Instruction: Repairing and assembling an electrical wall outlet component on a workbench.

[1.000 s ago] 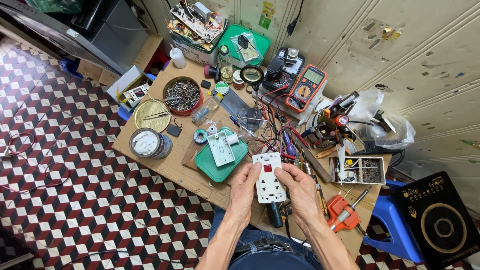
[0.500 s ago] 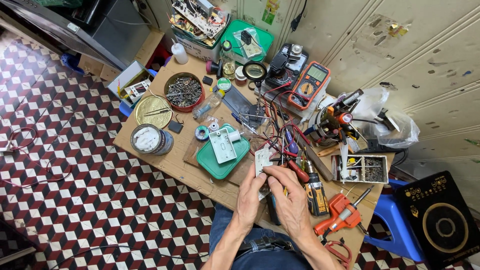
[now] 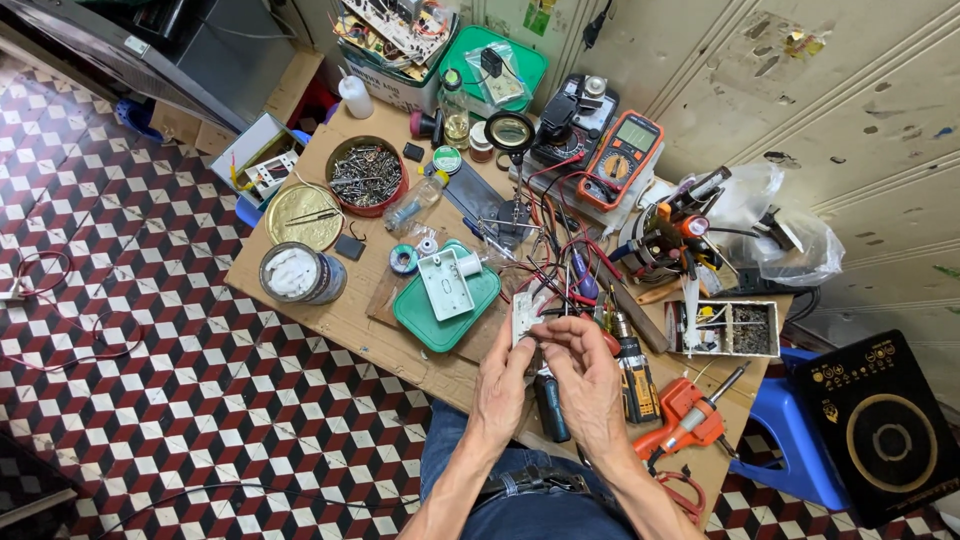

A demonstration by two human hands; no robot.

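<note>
My left hand (image 3: 502, 385) holds a white socket plate (image 3: 524, 318) on edge over the near side of the cardboard-covered workbench (image 3: 350, 320). My right hand (image 3: 583, 378) has its fingers curled at the plate's right side, touching it beside a tangle of red and black wires (image 3: 560, 270). A white back box (image 3: 445, 284) lies on a green lid (image 3: 432, 325) just left of my hands. Below my hands a blue-handled screwdriver (image 3: 549, 407) lies on the bench.
An orange multimeter (image 3: 622, 158), a bowl of screws (image 3: 365, 175), two round tins (image 3: 300, 272), a black-and-yellow tool (image 3: 632, 375) and an orange soldering gun (image 3: 690, 420) crowd the bench. A blue stool (image 3: 790, 450) carrying a black cooktop (image 3: 880, 430) stands at right. Cables trail on the checkered floor (image 3: 150, 350).
The socket plate, held flat and face-up a second ago, is turned on edge now. My right hand has shifted from its lower corner to its right side near the wires.
</note>
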